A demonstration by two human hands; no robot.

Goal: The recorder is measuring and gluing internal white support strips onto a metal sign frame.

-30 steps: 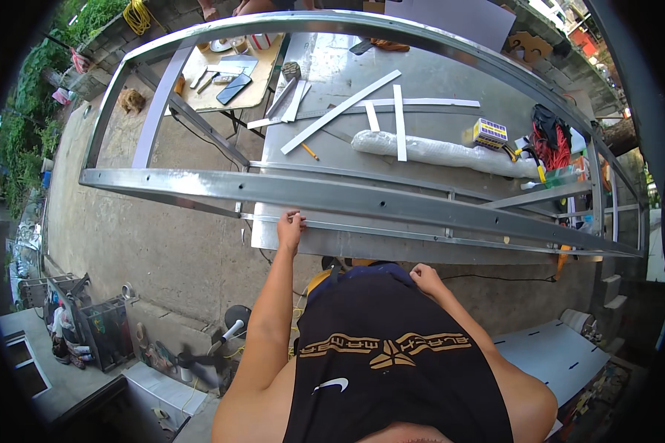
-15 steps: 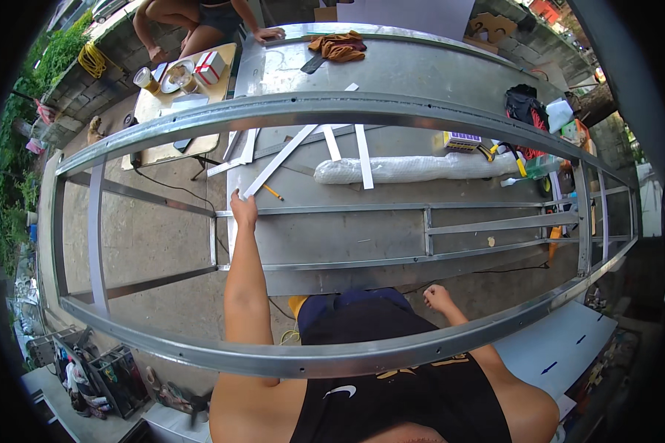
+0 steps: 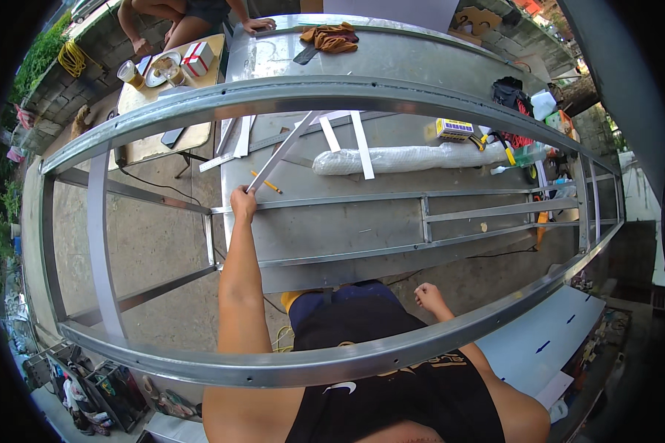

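Note:
My left hand (image 3: 244, 203) is closed around the near end of a long flat white strip (image 3: 282, 151). The strip slants away to the right, and its far part passes behind the upper bar of a metal frame (image 3: 288, 96). It looks narrow here, turned partly on edge. Just right of that hand, a yellow pencil (image 3: 267, 182) lies on the metal table (image 3: 295, 177). My right hand (image 3: 427, 297) hangs near my waist with its fingers curled in, and nothing shows in it. The frame's bars surround both arms.
More white strips (image 3: 362, 144) and a bubble-wrapped roll (image 3: 414, 160) lie on the table. A yellow-and-purple box (image 3: 452, 130) and a brown cloth (image 3: 329, 38) sit farther back. Another person's hand (image 3: 259, 25) rests at the far left corner, near a small table (image 3: 203, 80) with food and drink.
The strip in my left hand has tipped from showing its broad white face to a narrower, greyer side. My right hand stays curled near my waist. The whole view has shifted slightly.

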